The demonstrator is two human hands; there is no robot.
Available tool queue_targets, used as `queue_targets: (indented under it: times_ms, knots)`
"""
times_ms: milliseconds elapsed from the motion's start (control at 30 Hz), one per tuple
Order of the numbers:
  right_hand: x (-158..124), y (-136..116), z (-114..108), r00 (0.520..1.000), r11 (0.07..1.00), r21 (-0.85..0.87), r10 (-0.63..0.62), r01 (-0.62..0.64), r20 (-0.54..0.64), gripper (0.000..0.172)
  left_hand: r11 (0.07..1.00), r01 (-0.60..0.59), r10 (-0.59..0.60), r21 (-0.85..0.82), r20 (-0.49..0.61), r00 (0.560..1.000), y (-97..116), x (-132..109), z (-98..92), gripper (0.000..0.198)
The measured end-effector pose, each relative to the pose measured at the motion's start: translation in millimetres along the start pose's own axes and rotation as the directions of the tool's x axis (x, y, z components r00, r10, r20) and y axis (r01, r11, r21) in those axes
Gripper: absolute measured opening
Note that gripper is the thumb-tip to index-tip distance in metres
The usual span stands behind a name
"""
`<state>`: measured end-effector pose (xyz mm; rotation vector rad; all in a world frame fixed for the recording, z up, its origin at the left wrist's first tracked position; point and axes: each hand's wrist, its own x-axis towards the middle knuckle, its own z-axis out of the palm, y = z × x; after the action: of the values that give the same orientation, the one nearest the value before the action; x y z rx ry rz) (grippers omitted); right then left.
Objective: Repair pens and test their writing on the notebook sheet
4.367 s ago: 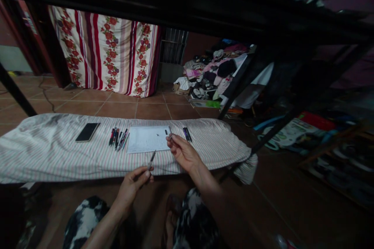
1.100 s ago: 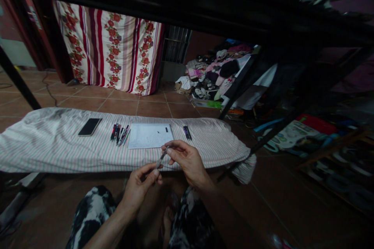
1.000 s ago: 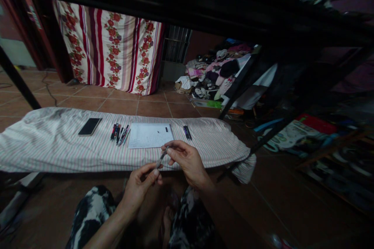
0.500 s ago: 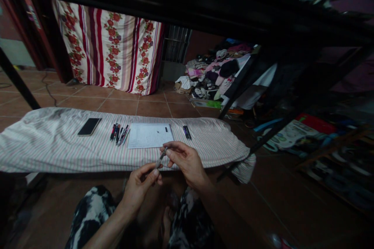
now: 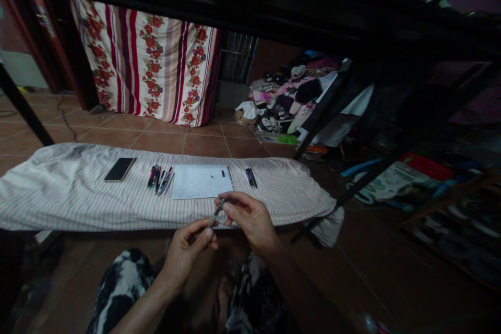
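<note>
Between my two hands is a slim greyish pen (image 5: 215, 214), slanting up to the right. My left hand (image 5: 191, 245) pinches its lower end with thumb and fingers. At the upper end, my right hand (image 5: 248, 216) pinches the tip with thumb and forefinger. Just beyond them a spiral notebook (image 5: 195, 182) lies open, with a small black piece (image 5: 223, 173) and a tiny dark bit on its page. Several pens (image 5: 159, 180) are lined up left of the notebook, and a few dark pens (image 5: 251, 177) lie to its right.
A striped cloth (image 5: 97, 203) covers the low surface, with a phone (image 5: 120, 169) at its left. Dark metal bars (image 5: 332, 209) slant across the right and a beam (image 5: 195, 5) runs overhead. A clothes heap (image 5: 293, 94) and a floral curtain (image 5: 152, 62) are behind.
Both hands keep almost the same pose on the pen. The view has shifted very slightly; nothing else has visibly moved.
</note>
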<state>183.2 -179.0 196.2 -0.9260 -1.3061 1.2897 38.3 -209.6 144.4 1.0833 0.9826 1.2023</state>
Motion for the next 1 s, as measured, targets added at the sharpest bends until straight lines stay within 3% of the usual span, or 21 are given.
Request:
queue_targets:
  times_ms: [533, 733, 1000]
  knots:
    - [-0.6, 5.2, 0.3, 1.0, 0.999, -0.023, -0.022, 0.022, 0.0, 0.015, 1.0, -0.005, 0.005, -0.001, 0.003, 1.0, -3.8, 0.0, -0.8, 0.029]
    - [-0.5, 9.9, -0.7, 1.0, 1.0, 0.019, 0.004, -0.004, 0.008, 0.03, 1.0, 0.007, -0.007, -0.016, -0.001, 1.0, -8.8, 0.2, -4.2, 0.027]
    - [24.7, 38.6, -13.0, 0.999, 0.999, -0.026, 0.019, -0.02, -0.039, 0.029, 0.998, 0.052, -0.055, -0.043, -0.082, 0.995, -16.3, 13.5, -13.4, 0.031]
